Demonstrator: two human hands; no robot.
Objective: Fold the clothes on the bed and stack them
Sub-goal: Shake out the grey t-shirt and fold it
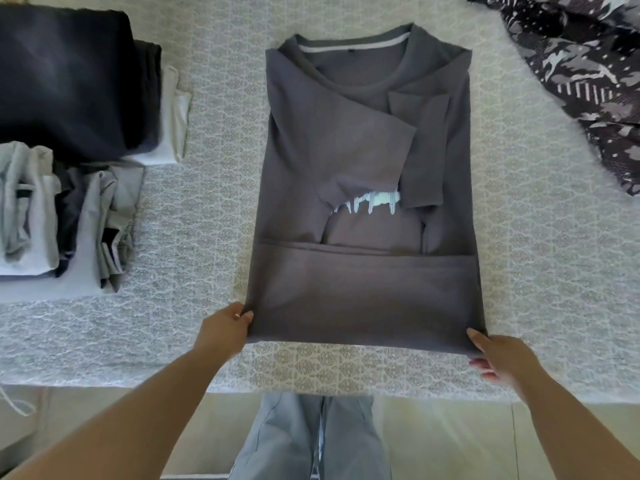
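A dark grey T-shirt (363, 292) lies flat in the middle of the bed, collar at the far end, both sleeves folded inward over a white print. Its bottom part is folded up into a band across the near end. My left hand (225, 330) pinches the near left corner of that fold. My right hand (498, 358) grips the near right corner, thumb on top and fingers underneath. At the left stand two stacks of folded clothes: a dark navy stack (69, 81) farther back and a grey and white stack (52, 220) nearer.
The bed (207, 202) has a pale patterned cover, and its near edge runs just below my hands. A dark patterned garment (581, 74) lies crumpled at the far right. My legs in light trousers (311, 438) stand against the bed.
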